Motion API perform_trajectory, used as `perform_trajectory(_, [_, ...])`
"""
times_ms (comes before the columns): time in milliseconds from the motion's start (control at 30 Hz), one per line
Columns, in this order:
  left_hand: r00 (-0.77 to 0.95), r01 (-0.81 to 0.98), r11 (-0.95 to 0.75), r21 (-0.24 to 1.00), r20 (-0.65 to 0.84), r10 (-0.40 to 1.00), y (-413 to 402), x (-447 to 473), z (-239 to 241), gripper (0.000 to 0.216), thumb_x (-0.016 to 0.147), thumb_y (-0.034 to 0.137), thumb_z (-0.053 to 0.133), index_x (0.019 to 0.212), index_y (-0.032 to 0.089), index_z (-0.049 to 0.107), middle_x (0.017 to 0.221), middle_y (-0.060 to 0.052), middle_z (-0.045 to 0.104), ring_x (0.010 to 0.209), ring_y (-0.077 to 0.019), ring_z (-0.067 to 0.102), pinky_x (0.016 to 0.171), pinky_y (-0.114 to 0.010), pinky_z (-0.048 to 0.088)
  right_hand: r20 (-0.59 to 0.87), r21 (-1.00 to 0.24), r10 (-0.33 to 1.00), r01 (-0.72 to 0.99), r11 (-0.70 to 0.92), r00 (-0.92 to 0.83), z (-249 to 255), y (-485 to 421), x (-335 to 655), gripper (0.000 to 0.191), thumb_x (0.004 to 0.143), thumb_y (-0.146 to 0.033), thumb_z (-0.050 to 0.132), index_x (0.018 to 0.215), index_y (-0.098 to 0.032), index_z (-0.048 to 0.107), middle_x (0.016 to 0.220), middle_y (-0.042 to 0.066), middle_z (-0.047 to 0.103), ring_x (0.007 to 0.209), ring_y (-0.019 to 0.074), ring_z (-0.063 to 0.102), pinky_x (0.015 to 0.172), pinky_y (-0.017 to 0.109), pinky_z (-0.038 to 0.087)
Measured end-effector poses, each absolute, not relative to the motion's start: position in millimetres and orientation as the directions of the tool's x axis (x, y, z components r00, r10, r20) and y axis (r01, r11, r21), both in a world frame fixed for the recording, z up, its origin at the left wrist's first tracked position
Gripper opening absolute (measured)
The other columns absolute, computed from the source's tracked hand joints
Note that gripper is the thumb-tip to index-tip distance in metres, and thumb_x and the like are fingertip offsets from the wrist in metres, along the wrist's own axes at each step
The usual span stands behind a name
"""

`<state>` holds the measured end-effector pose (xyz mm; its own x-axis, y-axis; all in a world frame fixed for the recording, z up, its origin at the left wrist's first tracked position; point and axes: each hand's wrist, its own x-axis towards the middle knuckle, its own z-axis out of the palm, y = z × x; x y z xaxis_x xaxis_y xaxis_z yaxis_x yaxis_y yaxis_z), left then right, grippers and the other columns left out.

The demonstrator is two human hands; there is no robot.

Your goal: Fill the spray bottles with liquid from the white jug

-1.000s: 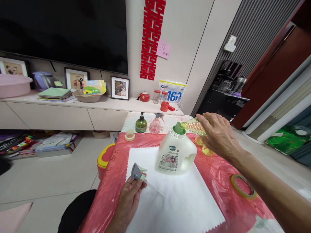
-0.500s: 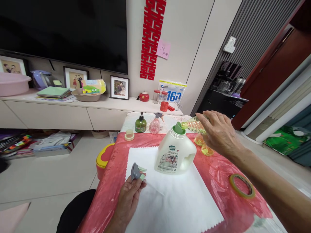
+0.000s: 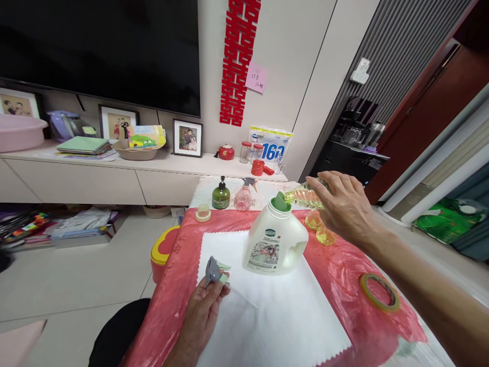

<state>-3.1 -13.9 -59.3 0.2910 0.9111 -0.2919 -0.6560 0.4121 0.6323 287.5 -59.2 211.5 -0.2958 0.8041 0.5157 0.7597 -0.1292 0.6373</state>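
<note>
My right hand [image 3: 342, 204] is wrapped round a clear ribbed bottle [image 3: 301, 197]. The bottle is tipped nearly level, its neck at the green spout [image 3: 280, 202] in the mouth of a white detergent jug [image 3: 275, 244]. The jug stands upright on a white cloth [image 3: 275, 316]. In my left hand [image 3: 204, 311], low over the cloth's left side, is a grey and pale green spray head [image 3: 214, 271]; its thin tube points toward the lower right. The fingers of that hand are closed on it. My right palm hides the bottle's base.
A green pump bottle [image 3: 221, 196], pink spray bottle [image 3: 243, 197] and cream cap [image 3: 203, 212] stand along the back. Yellow glass cups [image 3: 325, 236] sit right of the jug. A tape roll [image 3: 380, 292] lies on the red table cover [image 3: 336, 285]. A yellow stool [image 3: 160, 250] stands left.
Almost nothing differs. Both hands keep their holds, with the bottle still tipped at the jug's mouth; the view has shifted very slightly.
</note>
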Motion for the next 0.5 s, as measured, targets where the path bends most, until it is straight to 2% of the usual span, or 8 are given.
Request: perform_trajectory(500, [0.300, -0.675, 0.423, 0.604, -0.299, 0.906, -15.4, -2.6, -57.5, 0.041, 0.054, 0.029, 0.097, 0.089, 0.020, 0.078, 0.091, -0.005, 0.076, 0.074, -0.0147, 0.068, 0.068, -0.023, 0.060, 0.504, 0.674, 0.784, 0.733, -0.094, -0.363, 219.6, -56.5, 284.7, 0.064, 0.076, -0.003, 0.056, 0.138, -0.018, 0.054, 0.135, 0.014, 0.047, 0.127, 0.0300, 0.041, 0.107, 0.050, 0.035])
